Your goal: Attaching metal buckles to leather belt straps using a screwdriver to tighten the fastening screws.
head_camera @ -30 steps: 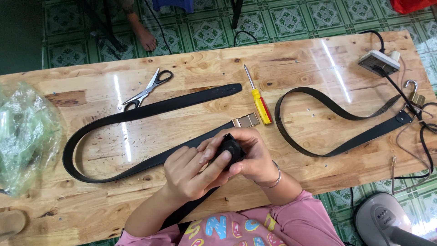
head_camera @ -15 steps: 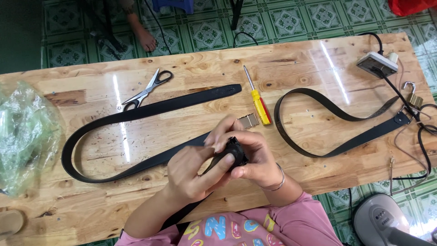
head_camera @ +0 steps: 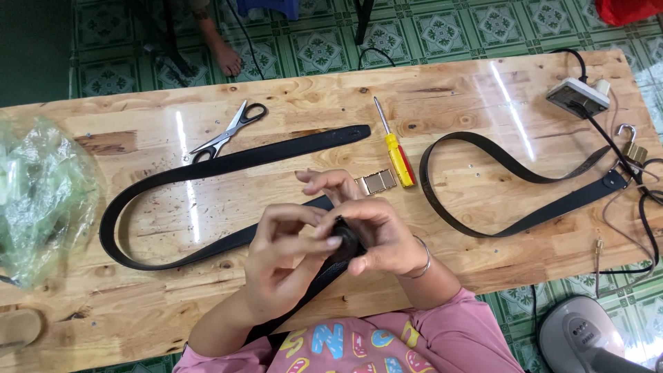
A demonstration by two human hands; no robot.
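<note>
Both my hands meet over the near middle of the wooden table (head_camera: pixel 483 76). My left hand (head_camera: pixel 286 252) and my right hand (head_camera: pixel 376 231) pinch a small black belt part (head_camera: pixel 345 242) between their fingertips; its shape is mostly hidden by the fingers. A black strap runs from under the hands toward my body. A long black belt (head_camera: pixel 207 169) loops across the left half of the table. Its gold-coloured buckle (head_camera: pixel 376 182) lies just beyond my right fingers.
Scissors (head_camera: pixel 228 131) lie at the back left, a yellow-handled screwdriver (head_camera: pixel 395 148) beside the buckle. A second black belt (head_camera: pixel 511 186) curls on the right. A power strip (head_camera: pixel 577 97), a padlock (head_camera: pixel 632 148), cables and a clear plastic bag (head_camera: pixel 38 200) sit at the edges.
My hands have lifted a little and turned the small black part; the left fingers now press it from the front. The belts and tools have not moved.
</note>
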